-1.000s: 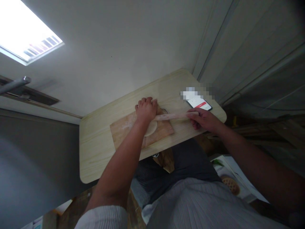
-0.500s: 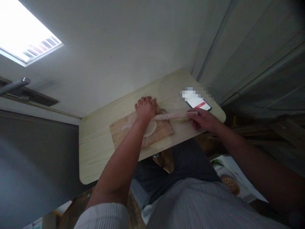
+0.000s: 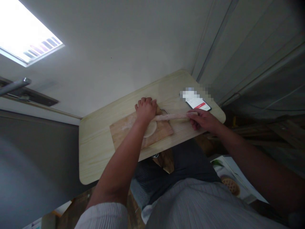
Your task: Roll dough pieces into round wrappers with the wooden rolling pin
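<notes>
The pale wood-grain table with rounded corners [image 3: 95,149] bears a brown wooden board [image 3: 164,129]. On it lies a flat, round, cream-coloured disc [image 3: 151,130], partly obstructed by the left forearm [image 3: 124,162]. The right hand [image 3: 201,120] grasps a long, pale wooden stick [image 3: 172,116] by its right end; the left hand [image 3: 145,109] covers the left end, grip undeterminable. A dark-edged phone [image 3: 198,103] lies just beyond the right hand. Positions match half a second earlier.
</notes>
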The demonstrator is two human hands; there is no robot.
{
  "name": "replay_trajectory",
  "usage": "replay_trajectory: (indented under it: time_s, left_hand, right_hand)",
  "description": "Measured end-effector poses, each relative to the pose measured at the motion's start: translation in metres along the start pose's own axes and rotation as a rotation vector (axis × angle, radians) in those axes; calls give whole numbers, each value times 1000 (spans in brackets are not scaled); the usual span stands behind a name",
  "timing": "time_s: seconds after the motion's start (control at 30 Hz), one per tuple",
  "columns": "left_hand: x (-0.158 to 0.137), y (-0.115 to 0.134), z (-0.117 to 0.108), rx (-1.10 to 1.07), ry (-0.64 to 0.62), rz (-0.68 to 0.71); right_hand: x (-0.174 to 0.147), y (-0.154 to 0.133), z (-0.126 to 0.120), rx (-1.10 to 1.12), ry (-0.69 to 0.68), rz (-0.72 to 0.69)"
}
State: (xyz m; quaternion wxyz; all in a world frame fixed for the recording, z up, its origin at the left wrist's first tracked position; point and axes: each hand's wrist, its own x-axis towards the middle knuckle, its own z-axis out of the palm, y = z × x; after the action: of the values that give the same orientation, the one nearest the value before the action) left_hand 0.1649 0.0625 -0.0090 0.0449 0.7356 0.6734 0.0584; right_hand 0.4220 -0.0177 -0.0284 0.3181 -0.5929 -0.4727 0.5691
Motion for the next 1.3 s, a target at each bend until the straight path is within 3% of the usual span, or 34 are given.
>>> replay_trajectory:
  time_s: [1.3]
  left_hand:
    - [-74,2,-9,23,62,33]
  right_hand:
    - [-6,5,3,-107,-37,-22]
